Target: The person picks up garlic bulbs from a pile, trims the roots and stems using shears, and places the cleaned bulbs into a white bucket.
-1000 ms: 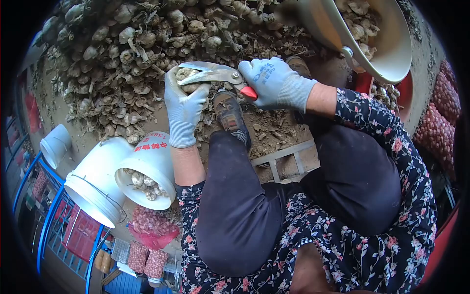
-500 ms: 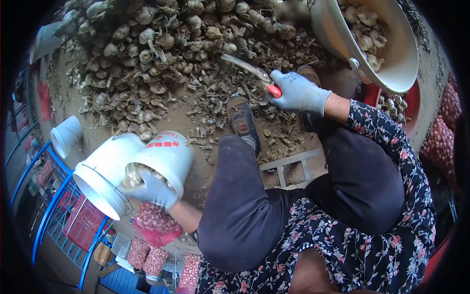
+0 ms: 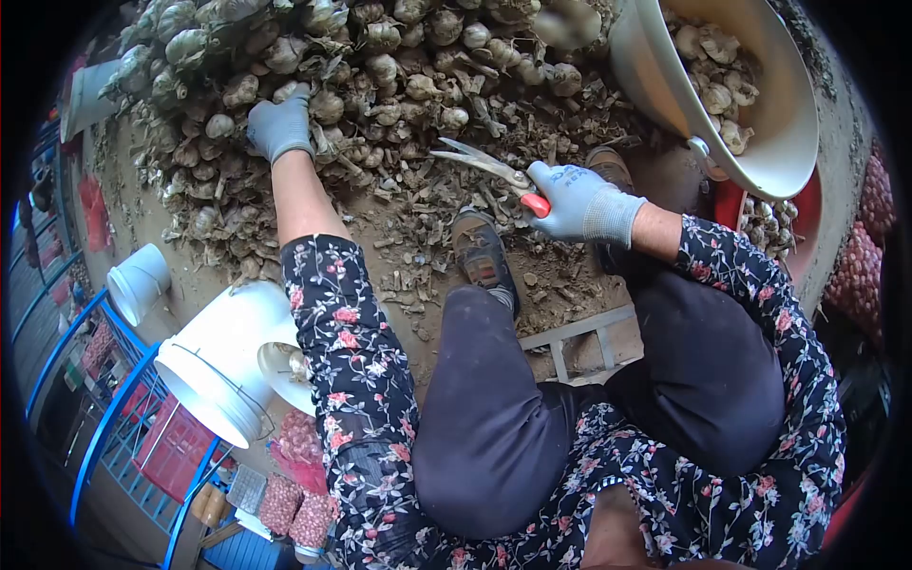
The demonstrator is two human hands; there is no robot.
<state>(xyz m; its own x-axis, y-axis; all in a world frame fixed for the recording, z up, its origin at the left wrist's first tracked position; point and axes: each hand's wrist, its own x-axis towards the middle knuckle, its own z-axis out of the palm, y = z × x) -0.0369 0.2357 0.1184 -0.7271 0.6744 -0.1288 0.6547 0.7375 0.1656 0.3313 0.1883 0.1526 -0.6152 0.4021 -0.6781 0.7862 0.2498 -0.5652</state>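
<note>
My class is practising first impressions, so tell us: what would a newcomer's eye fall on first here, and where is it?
Probably the garlic heap, spread across the top of the view, with the gloved left hand against it at upper left. Next, the red-handled shears near the centre, blades slightly apart, in the gloved right hand. Then the big tilted bucket at top right, with bulbs inside.

Garlic pile (image 3: 423, 87) ahead, tub (image 3: 784, 133) w/ bulbs (image 3: 717, 90) front R, pails (image 3: 223, 328) L, sacks (image 3: 855, 271) far R
</note>
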